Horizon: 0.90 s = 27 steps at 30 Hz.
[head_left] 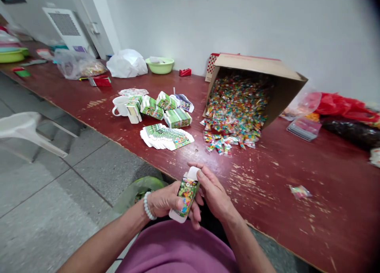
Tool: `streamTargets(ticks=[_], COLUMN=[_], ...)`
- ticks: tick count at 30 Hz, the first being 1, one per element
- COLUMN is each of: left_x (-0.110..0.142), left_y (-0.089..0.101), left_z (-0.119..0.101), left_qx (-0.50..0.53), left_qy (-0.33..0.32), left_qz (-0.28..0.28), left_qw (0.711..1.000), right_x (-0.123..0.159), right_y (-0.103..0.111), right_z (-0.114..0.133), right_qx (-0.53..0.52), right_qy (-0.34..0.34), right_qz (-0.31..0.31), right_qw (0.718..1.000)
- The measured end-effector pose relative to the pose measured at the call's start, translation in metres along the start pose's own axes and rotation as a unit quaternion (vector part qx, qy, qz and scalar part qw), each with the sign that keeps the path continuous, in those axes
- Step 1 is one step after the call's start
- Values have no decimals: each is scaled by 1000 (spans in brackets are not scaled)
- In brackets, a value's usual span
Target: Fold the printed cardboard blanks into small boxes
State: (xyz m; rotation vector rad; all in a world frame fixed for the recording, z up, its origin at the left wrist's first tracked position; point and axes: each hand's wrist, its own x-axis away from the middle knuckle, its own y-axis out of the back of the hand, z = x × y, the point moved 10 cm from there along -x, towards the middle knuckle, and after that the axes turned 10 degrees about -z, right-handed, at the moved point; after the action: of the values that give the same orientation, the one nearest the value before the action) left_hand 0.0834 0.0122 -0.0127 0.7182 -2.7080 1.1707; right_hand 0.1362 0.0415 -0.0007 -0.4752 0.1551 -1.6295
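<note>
Cartons (166, 137) left of box (257, 62)

- Box (188, 190): small, slim and upright in shape, its broad front crowded with bright little figures in green, red, orange, yellow and blue, any lettering too small to read.
- Ends: a white flap (193, 173) stands out at the upper end, another (178, 216) at the lower; the inside is hidden.
- Pose: printed front turned up towards the wearer, long sides slanting, upper end farther off and to the right.
- Hold: the left hand (170, 200) has its thumb across the lower front; the right hand's (215, 194) thumb is by the upper flap.
- Place: off the worktop (267, 209), just by its near edge.
</note>
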Motion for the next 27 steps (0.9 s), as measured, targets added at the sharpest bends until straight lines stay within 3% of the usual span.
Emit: streamTargets(ticks=[6,11,16,20,23,27], left_x=[-1,-4,1,17,25,26], left_y=[9,26,38,47,44,42], left_z=[-5,-16,-31,-43,-47,-51], left_qx=[-63,-115,-230,-182,-188,-233], left_qy=[-27,-82,-143,-206,-243,-258], left_qz=[-91,-211,-263,-344,-378,-380], left_qw=[994,967,926,898,873,857], right_x=[6,9,3,-1,0,2], right_y=[9,8,31,42,46,40], right_z=[15,-5,7,8,4,5], right_qx=[26,31,97,93,50,32], right_qy=[60,25,110,118,127,155], right_qz=[-22,-7,-110,-145,-176,-151], right_qw=[998,999,983,978,975,976])
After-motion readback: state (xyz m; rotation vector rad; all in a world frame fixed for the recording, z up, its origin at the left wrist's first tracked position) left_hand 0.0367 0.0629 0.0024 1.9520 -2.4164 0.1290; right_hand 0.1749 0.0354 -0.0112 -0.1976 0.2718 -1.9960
